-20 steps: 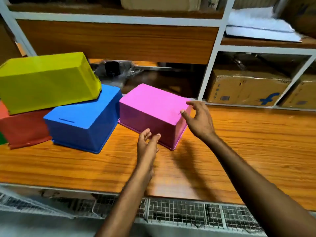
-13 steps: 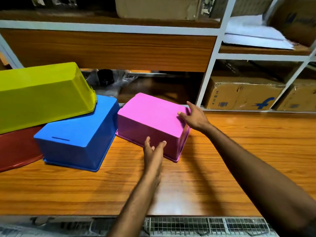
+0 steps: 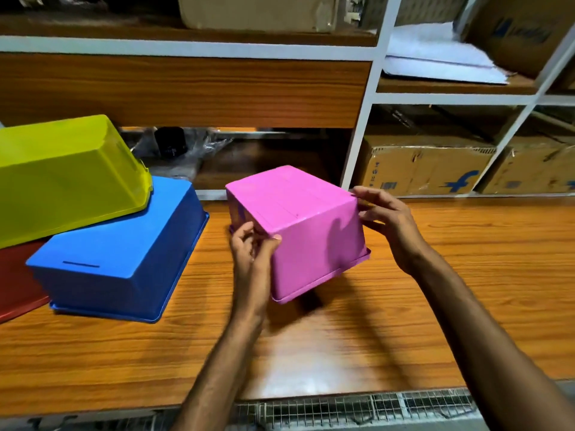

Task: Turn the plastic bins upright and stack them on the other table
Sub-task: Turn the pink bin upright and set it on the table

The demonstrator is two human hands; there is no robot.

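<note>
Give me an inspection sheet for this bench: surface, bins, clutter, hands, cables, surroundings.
Surface: wooden tabletop, glossy, bare on the right side.
Job's things: pink bin upside down, tilted, near edge apparently raised off the wood; blue bin upside down on the table; yellow-green bin upside down, leaning on the blue one; red bin partly cut off at the left edge.
Clutter: crumpled clear plastic behind the bins, around a dark object.
Hands: left hand grips the pink bin's near corner; right hand holds its right side.
Cables: nothing seen.
Surroundings: white-framed shelving with cardboard boxes and papers; wire mesh below the table edge.
</note>
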